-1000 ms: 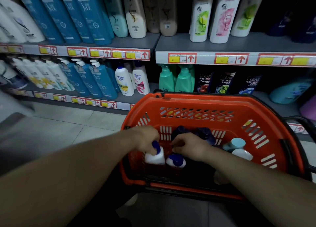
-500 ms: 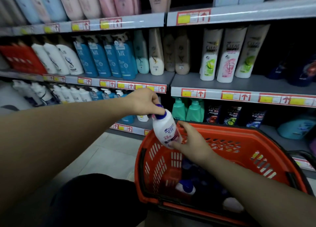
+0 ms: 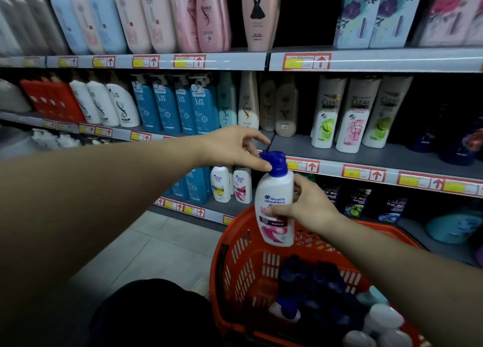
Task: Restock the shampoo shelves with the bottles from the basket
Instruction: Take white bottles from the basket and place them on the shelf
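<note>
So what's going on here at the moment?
A person is restocking shampoo. The right hand grips a white Head & Shoulders bottle around its middle, upright above the orange basket. The left hand touches its blue cap with the thumb, fingers spread loosely above. Matching bottles stand on the lower shelf behind. More bottles lie in the basket.
</note>
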`<state>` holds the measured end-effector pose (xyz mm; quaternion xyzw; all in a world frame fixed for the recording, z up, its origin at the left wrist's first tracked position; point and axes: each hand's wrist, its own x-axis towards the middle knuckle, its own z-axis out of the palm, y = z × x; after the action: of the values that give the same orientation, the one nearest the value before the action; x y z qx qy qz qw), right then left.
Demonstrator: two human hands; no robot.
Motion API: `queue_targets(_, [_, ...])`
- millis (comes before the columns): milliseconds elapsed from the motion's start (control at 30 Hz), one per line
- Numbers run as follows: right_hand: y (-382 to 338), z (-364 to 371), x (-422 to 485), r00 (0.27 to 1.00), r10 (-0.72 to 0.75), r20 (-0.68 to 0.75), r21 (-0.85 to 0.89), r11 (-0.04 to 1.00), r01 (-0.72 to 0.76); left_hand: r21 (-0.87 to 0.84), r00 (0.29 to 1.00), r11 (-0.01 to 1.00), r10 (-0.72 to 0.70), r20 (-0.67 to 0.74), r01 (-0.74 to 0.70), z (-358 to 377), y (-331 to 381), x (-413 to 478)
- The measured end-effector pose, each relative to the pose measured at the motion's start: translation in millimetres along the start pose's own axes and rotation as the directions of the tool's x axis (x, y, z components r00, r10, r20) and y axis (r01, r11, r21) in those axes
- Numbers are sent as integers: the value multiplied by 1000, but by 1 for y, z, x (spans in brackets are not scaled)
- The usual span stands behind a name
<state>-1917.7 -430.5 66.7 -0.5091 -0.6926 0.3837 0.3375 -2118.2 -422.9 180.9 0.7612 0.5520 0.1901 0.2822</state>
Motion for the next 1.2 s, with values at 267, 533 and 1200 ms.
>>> queue_targets(267, [-21, -4, 21, 992, -32, -120, 84, 996, 42, 46, 991, 990, -129, -45, 131, 9, -74, -14])
queue_targets(533, [-42, 32, 67, 993, -86, -86, 130, 987, 97, 12, 997, 998, -63, -46, 63, 7, -93, 11])
queue_targets(1200, [23, 154, 207, 992, 112, 61, 171, 978, -121, -193, 942, 957, -257, -216, 217, 33, -253, 87])
